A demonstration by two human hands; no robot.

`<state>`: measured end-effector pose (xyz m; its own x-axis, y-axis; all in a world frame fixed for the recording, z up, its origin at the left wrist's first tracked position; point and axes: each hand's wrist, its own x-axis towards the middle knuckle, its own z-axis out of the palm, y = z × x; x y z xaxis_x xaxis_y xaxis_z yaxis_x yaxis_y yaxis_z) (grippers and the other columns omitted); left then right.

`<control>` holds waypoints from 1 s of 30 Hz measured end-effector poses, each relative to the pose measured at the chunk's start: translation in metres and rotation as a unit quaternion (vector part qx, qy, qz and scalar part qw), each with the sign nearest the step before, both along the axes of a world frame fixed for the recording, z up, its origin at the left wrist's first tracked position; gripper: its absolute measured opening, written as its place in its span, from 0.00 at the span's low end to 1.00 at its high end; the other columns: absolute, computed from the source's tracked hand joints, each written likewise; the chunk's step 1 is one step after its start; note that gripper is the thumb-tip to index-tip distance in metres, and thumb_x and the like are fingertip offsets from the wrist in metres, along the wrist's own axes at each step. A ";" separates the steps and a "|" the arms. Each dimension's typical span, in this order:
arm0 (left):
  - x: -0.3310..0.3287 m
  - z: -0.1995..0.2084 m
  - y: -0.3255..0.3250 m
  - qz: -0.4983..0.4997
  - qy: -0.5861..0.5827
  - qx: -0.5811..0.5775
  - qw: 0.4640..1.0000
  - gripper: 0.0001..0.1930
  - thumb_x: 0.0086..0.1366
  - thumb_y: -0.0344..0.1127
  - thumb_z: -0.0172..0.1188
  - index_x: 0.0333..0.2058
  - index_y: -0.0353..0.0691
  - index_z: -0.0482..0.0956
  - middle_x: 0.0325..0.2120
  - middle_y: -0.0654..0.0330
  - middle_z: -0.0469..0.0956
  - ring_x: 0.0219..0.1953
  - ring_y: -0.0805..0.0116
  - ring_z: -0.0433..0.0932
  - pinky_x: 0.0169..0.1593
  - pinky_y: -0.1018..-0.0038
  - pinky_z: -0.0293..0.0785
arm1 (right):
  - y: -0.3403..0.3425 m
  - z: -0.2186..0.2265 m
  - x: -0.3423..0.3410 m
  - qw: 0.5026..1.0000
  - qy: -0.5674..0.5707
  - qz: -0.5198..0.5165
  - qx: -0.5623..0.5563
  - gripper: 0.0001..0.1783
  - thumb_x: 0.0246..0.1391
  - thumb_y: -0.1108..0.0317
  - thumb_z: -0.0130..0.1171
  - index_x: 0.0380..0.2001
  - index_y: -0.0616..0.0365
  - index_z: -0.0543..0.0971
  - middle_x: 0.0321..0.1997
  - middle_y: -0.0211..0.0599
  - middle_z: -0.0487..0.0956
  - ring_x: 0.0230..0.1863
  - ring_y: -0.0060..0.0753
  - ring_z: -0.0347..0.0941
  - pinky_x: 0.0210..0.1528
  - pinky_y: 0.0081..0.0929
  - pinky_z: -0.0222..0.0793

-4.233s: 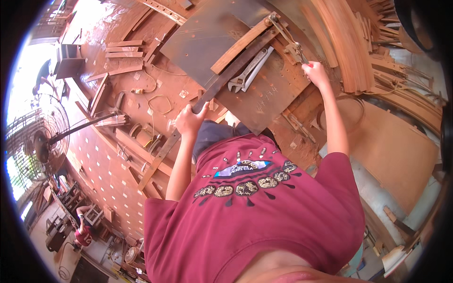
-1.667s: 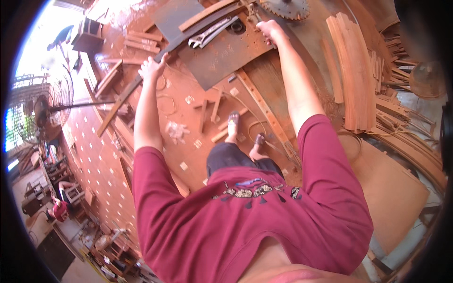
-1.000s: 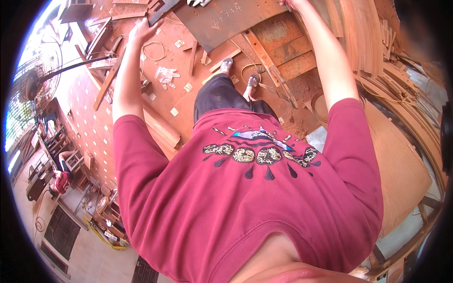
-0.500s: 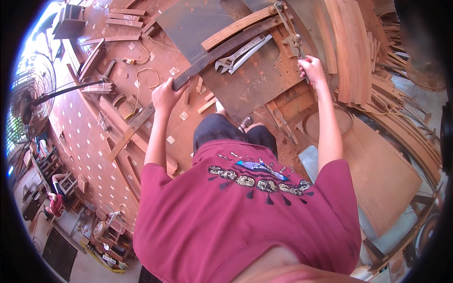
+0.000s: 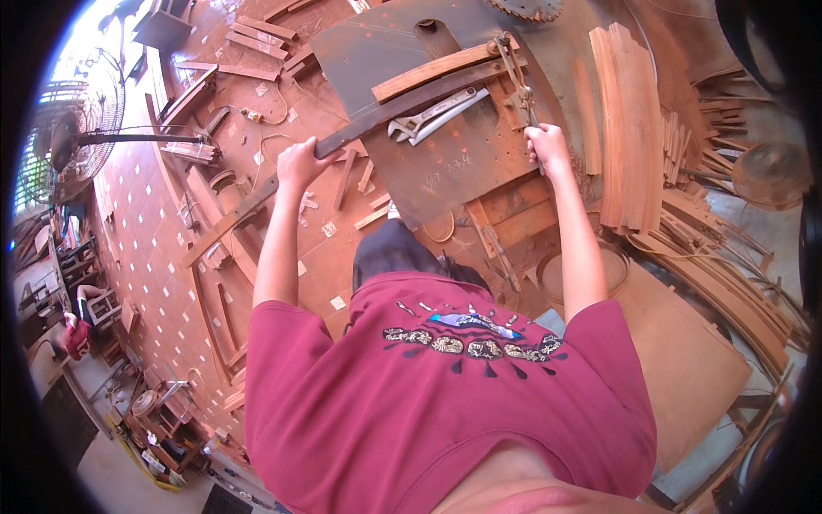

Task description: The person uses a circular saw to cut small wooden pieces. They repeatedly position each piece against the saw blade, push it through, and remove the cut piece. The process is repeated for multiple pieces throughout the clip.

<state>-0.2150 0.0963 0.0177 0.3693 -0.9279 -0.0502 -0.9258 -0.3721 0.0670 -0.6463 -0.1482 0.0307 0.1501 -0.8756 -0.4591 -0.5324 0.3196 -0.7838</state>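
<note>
My left hand is closed round the near-left end of a long, dark, curved wooden jig, which lies across a dusty metal worktable. On the jig's far side rests a lighter curved wood strip. A metal toggle clamp stands at the right end of the jig and strip. My right hand is wrapped round the clamp's handle. Between the jig and the table's near edge lie an adjustable wrench and, alongside it, a pale metal bar.
A round toothed saw blade shows at the top edge. Curved boards are stacked to the right, near a large wood sheet. Wood offcuts and a standing fan are on the left. Another person sits far left.
The view has shifted, bringing the saw blade and a slot in the tabletop into sight. Both hands keep their grips on the jig and the clamp handle.
</note>
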 end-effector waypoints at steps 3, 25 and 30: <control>0.004 0.008 -0.010 0.000 -0.014 -0.018 1.000 0.35 0.54 0.74 0.59 0.26 0.40 0.79 0.21 0.52 0.82 0.26 0.50 0.83 0.31 0.59 0.78 | -0.004 0.007 0.010 1.000 0.006 0.010 -0.013 0.12 0.48 0.64 0.58 0.20 0.61 0.75 0.16 0.31 0.74 0.15 0.22 0.69 0.17 0.26 0.66; 0.023 -0.003 -0.014 -0.034 -0.047 -0.055 0.997 0.37 0.54 0.75 0.58 0.29 0.38 0.83 0.27 0.49 0.84 0.34 0.50 0.84 0.40 0.57 0.79 | 0.013 -0.003 0.007 0.998 -0.047 -0.036 -0.035 0.15 0.46 0.61 0.64 0.21 0.65 0.78 0.19 0.38 0.78 0.15 0.28 0.71 0.19 0.28 0.70; 0.024 0.003 -0.018 -0.034 -0.064 -0.062 0.995 0.37 0.54 0.76 0.58 0.29 0.39 0.83 0.28 0.49 0.84 0.35 0.50 0.84 0.41 0.58 0.80 | 0.014 0.004 0.013 0.997 -0.001 -0.029 -0.068 0.15 0.48 0.60 0.64 0.28 0.64 0.80 0.20 0.38 0.79 0.16 0.27 0.73 0.20 0.28 0.72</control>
<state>-0.1908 0.0782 0.0205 0.3019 -0.9470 0.1099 -0.9523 -0.3049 -0.0119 -0.6335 -0.1337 0.0343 0.0987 -0.9371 -0.3349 -0.5154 0.2398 -0.8227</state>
